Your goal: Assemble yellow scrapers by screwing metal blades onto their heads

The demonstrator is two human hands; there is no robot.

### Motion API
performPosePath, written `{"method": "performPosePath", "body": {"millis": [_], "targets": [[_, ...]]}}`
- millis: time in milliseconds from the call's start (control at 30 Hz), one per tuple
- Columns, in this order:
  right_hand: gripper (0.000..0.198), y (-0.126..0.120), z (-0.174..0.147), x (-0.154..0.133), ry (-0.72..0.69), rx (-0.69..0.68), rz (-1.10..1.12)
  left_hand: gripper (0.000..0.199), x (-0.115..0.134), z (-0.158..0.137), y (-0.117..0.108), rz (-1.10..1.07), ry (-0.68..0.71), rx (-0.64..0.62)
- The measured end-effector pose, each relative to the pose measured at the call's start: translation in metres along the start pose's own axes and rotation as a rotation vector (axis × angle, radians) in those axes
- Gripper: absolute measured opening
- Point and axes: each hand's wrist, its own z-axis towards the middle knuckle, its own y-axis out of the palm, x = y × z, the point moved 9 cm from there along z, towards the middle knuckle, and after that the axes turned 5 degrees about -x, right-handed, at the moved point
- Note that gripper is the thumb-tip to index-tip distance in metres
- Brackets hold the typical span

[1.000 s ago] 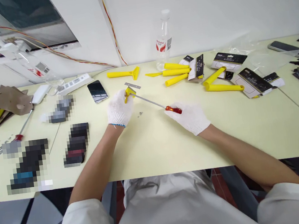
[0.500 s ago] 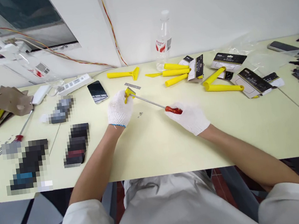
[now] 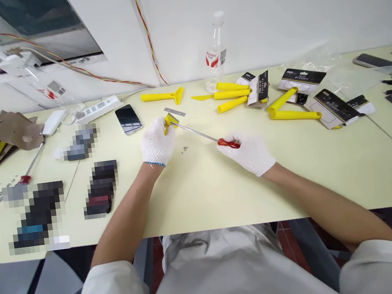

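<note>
Gloved in white knit, my left hand [image 3: 157, 142] is closed around a yellow scraper [image 3: 170, 120], whose head sticks out past the fingers. My right hand [image 3: 248, 152] grips the red handle of a screwdriver [image 3: 229, 143]. Its long metal shaft slants up to the left, and the tip meets the scraper head. Just behind the head lies a loose flat metal blade [image 3: 175, 112]. Several tiny screws [image 3: 185, 149] are scattered on the table between my hands. Another yellow scraper [image 3: 161, 96] lies farther back.
A phone [image 3: 129, 119] and a power strip [image 3: 99, 109] lie back left; a clear bottle [image 3: 215, 54] stands by the wall. Yellow handles with black-and-white cards [image 3: 332, 106] spread to the right. At far left are a second screwdriver [image 3: 24, 180] and torn cardboard [image 3: 13, 129].
Both hands hold nearly the same pose, with the screwdriver still against the scraper head. The whole view has shifted very slightly.
</note>
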Motion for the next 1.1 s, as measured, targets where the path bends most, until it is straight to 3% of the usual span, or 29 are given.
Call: {"method": "performPosePath", "body": {"millis": [67, 133, 200, 333, 400, 467, 567, 633, 767, 867, 933, 1000, 1100], "targets": [[0.026, -0.003, -0.001, -0.004, -0.066, 0.069, -0.087, 0.008, 0.0, 0.0, 0.0, 0.004, -0.002, -0.003], [0.03, -0.002, -0.001, -0.004, -0.077, 0.05, -0.076, 0.008, 0.0, 0.001, -0.001, 0.007, -0.001, -0.004], [0.042, 0.008, 0.0, 0.0, -0.012, -0.103, 0.068, 0.008, 0.001, 0.0, -0.002, 0.008, 0.001, -0.002], [0.061, 0.039, -0.012, 0.001, 0.202, -0.569, 0.544, 0.006, 0.003, 0.0, -0.001, 0.018, 0.011, -0.004], [0.058, 0.04, -0.014, 0.001, 0.238, -0.629, 0.611, 0.004, 0.004, -0.001, -0.001, 0.023, 0.02, -0.001], [0.052, 0.029, -0.008, 0.006, 0.209, -0.482, 0.49, 0.002, 0.004, -0.001, 0.0, 0.022, 0.024, -0.002], [0.036, 0.004, -0.002, 0.006, 0.088, -0.141, 0.161, 0.003, 0.002, -0.001, 0.001, 0.026, 0.017, -0.018], [0.026, -0.002, -0.005, -0.005, -0.008, -0.032, -0.029, 0.003, 0.002, 0.0, 0.002, 0.039, 0.011, -0.021], [0.037, -0.001, -0.011, -0.021, -0.099, -0.032, -0.124, 0.006, 0.002, 0.0, -0.001, 0.068, -0.004, -0.007], [0.055, 0.019, -0.01, -0.011, 0.03, -0.298, 0.14, 0.007, 0.003, 0.0, -0.002, 0.069, -0.007, -0.008], [0.054, 0.03, -0.011, -0.003, 0.12, -0.433, 0.283, 0.007, 0.004, 0.0, -0.002, 0.065, -0.009, -0.007], [0.044, 0.023, -0.005, 0.001, 0.094, -0.335, 0.246, 0.009, 0.004, 0.0, -0.002, 0.068, -0.005, -0.004], [0.032, 0.002, -0.001, -0.006, -0.075, -0.041, -0.041, 0.011, 0.003, 0.0, -0.001, 0.075, -0.007, -0.002]]}}
